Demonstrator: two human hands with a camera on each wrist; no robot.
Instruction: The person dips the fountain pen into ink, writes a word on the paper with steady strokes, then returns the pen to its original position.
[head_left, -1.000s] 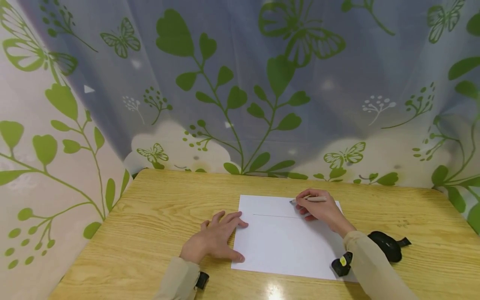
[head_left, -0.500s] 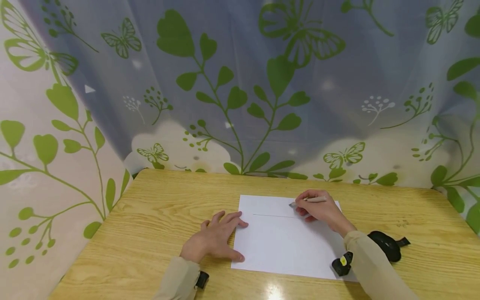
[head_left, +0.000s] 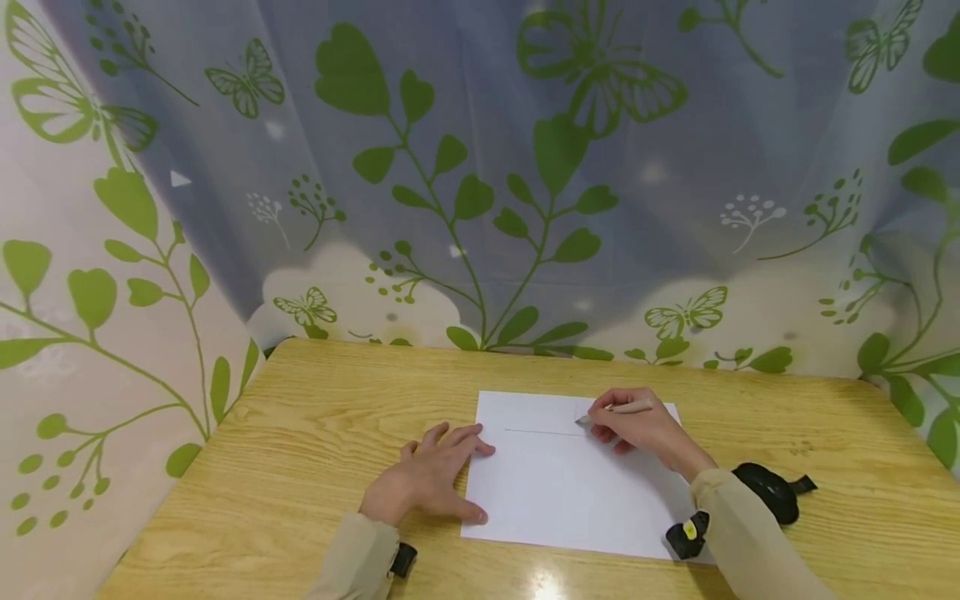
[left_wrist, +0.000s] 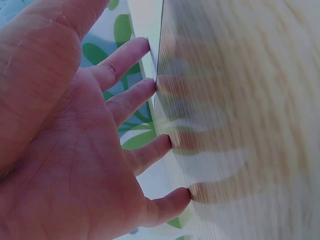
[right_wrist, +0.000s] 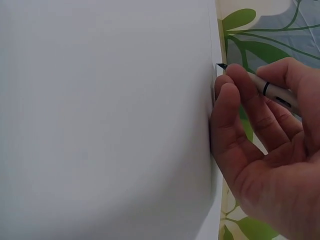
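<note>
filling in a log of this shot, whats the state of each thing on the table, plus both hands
White paper: flat on the table, marked
Drawn line: thin, straight
Beige pen: held slanted, tip exposed; contact with paper unclear
Right hand: fingers curled round the pen
Left hand: fingers spread, thumb at paper's left edge
Black rounded object: on the table, partly hidden by right sleeve

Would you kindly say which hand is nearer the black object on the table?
The right hand, beyond and left of the black object; the left hand is farther left, across the paper.
</note>
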